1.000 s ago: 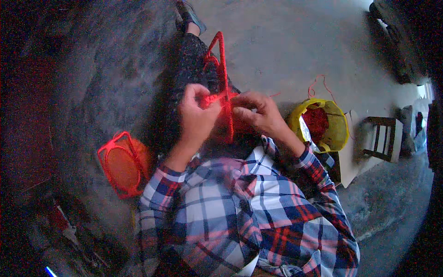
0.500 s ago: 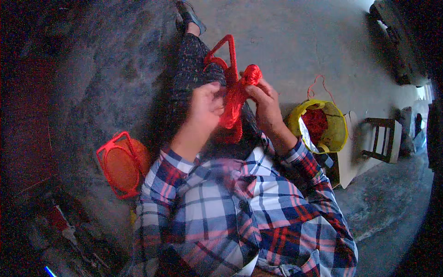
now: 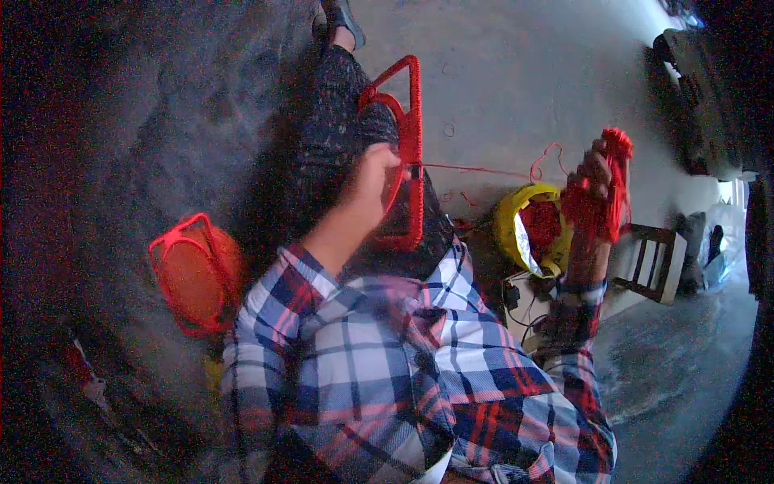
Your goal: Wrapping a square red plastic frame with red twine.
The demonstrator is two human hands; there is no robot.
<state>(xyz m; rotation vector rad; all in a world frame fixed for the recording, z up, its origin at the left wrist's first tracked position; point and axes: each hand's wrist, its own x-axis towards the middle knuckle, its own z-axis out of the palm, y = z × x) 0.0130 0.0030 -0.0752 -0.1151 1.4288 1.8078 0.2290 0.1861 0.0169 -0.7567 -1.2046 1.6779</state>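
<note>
A red cord-wrapped frame [image 3: 415,121] with straight bars and a curved inner piece rests upright across my lap. My left hand [image 3: 372,184] is closed on its near-left side, below the curved piece. Out to the right, my right hand [image 3: 594,173] is wrapped round a bundle of red cord [image 3: 617,198], blurred by motion. A thin red strand [image 3: 476,169] runs taut from the frame beside my left hand toward the right; its far end is hard to follow.
A yellow container [image 3: 508,230] holding red cord [image 3: 540,232] lies tipped right of my lap. Beyond it stand a small slatted stool [image 3: 667,262] and a clear plastic bag [image 3: 717,250]. Another red frame [image 3: 189,278] with an orange-red body sits at left. Dark machinery [image 3: 701,105] is at far right.
My right hand has swung away from the frame to the far right with the cord bundle, drawing the strand out straight. My left hand stays by the frame.
</note>
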